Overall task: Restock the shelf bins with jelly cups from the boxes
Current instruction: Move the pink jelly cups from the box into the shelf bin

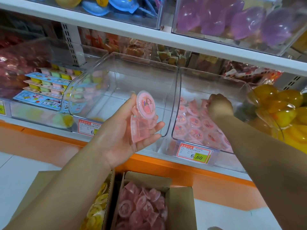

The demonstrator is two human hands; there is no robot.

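My left hand (pixel 123 130) is palm up in front of an empty clear shelf bin (pixel 116 72) and holds a few pink jelly cups (pixel 144 117), one with its printed lid facing me. My right hand (pixel 219 107) reaches into the neighbouring clear bin (pixel 181 83), fingers closed on a pink jelly cup above the several pink cups (pixel 196 127) lying there. Below, an open cardboard box (pixel 179 201) holds several more pink cups (pixel 142 208).
A second box with yellow jelly cups (pixel 98 209) stands to the left of the pink one. Yellow cups (pixel 282 107) fill the bin at the right, multicolour jelly packs (pixel 48 83) the one at the left. Price tags (pixel 193 152) hang on the bin fronts. An upper shelf (pixel 149 35) overhangs.
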